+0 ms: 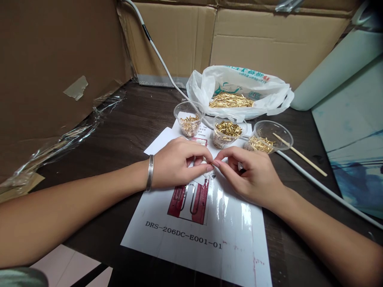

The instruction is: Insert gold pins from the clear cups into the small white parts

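My left hand (181, 161) and my right hand (251, 173) meet fingertip to fingertip above a printed sheet (236, 243). Thumb and forefinger are pinched together on each. Something tiny sits between the touching fingertips, too small to make out. A bit of white shows among the left fingers; its kind is unclear. Just beyond the hands stand three clear plastic cups: a left cup (189, 126) and a middle cup (228, 131) with small gold-coloured metal pins, and a tilted right cup (263, 139) with more pins.
Behind the cups, a white plastic bag (266, 97) holds many longer gold pins (230, 100). A thin wooden stick (309, 161) leans out of the right cup. A white cable (326, 187) crosses the dark table (98, 139). Cardboard walls (176, 44) and a white roll (335, 67) border it.
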Demonstrator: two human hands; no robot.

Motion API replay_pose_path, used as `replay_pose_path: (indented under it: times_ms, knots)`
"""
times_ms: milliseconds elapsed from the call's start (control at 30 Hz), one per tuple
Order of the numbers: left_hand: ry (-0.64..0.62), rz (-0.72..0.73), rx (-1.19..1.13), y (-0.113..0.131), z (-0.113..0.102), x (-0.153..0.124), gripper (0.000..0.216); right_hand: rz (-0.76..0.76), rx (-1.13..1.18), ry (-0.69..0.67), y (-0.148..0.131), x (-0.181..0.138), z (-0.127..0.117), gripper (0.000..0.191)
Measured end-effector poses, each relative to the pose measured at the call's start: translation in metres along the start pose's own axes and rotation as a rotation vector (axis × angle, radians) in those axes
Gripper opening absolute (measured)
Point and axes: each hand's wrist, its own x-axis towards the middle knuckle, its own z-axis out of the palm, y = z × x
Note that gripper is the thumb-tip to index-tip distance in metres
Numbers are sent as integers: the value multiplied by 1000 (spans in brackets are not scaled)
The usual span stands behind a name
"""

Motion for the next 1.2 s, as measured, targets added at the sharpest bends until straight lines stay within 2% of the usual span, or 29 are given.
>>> replay_pose_path:
  times_ms: [367,633,867,1200]
  knots:
    - [26,51,-29,-1,0,1,17,27,61,-42,0,-3,-2,10]
    - [1,1,-12,-2,0,0,17,38,40,-57,-1,-2,-1,9]
    - [47,-55,-16,1,0,-2,16,59,45,-29,-2,0,-2,9]
    - [30,-29,-39,-2,1,0,14,54,62,-36,-2,0,-2,7]
